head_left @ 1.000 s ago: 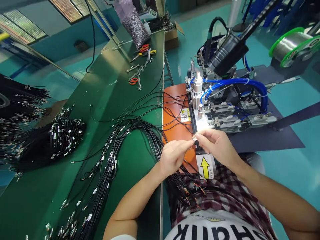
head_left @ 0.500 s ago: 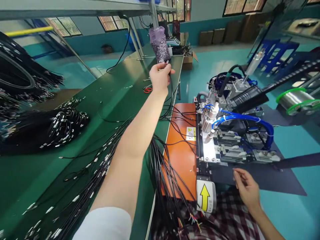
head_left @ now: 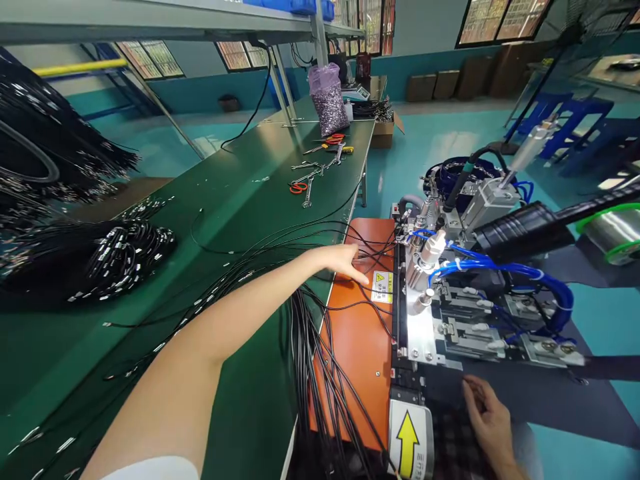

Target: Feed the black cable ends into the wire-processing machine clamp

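Observation:
My left hand (head_left: pixel 345 260) is over the orange plate (head_left: pixel 357 340), thumb spread from the fingers, at the black cables (head_left: pixel 370 247) that run toward the machine (head_left: pixel 425 273). I see nothing gripped in it; some fingertips are hidden. A thick bundle of black cables (head_left: pixel 305 333) hangs over the table edge below my forearm, and more cables with pale ends lie left of it. My right hand (head_left: pixel 490 420) is by the machine's front lower edge. Its fingers are curled, thumb near the index finger, and no object shows between them.
On the green table (head_left: pixel 240 207) lie wrenches (head_left: pixel 309 190), red-handled scissors (head_left: pixel 299 189) and a coil of cables (head_left: pixel 120 253). Farther back stands a purple bag of small parts (head_left: pixel 329 103). A yellow arrow label (head_left: pixel 407 443) marks the machine's front; a wire spool (head_left: pixel 615 233) is at right.
My left hand has come back from near the purple bag to the orange plate, and its pinch has opened. My right hand stays by the machine, fingers curled. The view has shifted slightly.

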The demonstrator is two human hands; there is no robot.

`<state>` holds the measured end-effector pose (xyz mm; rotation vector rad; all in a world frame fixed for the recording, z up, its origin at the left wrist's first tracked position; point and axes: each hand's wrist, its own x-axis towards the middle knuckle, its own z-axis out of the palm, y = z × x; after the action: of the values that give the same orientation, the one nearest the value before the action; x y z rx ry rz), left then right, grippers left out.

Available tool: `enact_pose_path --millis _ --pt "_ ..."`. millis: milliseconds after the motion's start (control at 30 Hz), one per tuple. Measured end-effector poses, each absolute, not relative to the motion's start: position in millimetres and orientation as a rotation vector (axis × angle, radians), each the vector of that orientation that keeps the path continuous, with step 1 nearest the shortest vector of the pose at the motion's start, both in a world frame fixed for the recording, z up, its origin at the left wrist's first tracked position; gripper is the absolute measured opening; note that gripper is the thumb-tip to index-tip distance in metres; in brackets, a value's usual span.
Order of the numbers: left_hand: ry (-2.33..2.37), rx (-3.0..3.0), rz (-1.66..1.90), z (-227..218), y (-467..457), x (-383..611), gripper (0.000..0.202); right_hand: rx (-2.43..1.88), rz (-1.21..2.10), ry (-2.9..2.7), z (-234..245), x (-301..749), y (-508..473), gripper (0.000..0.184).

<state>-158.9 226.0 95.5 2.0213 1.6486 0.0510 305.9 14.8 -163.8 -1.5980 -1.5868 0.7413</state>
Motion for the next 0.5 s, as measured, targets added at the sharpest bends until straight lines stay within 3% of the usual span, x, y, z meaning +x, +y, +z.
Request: enact_pose_path --millis 167,367,500 --pt "1.829 2.141 0.199 66 212 -134 0.074 -1.62 0.719 -1.598 -156 298 14 0.047" --pt "1.856 2.101 0.395 58 225 -114 0.02 -1.592 0.72 -1.575 -150 292 12 0.053" --pt "1.95 2.027 0.569 82 242 -127 0.013 -1.609 0.738 -1.559 -146 290 13 0.056"
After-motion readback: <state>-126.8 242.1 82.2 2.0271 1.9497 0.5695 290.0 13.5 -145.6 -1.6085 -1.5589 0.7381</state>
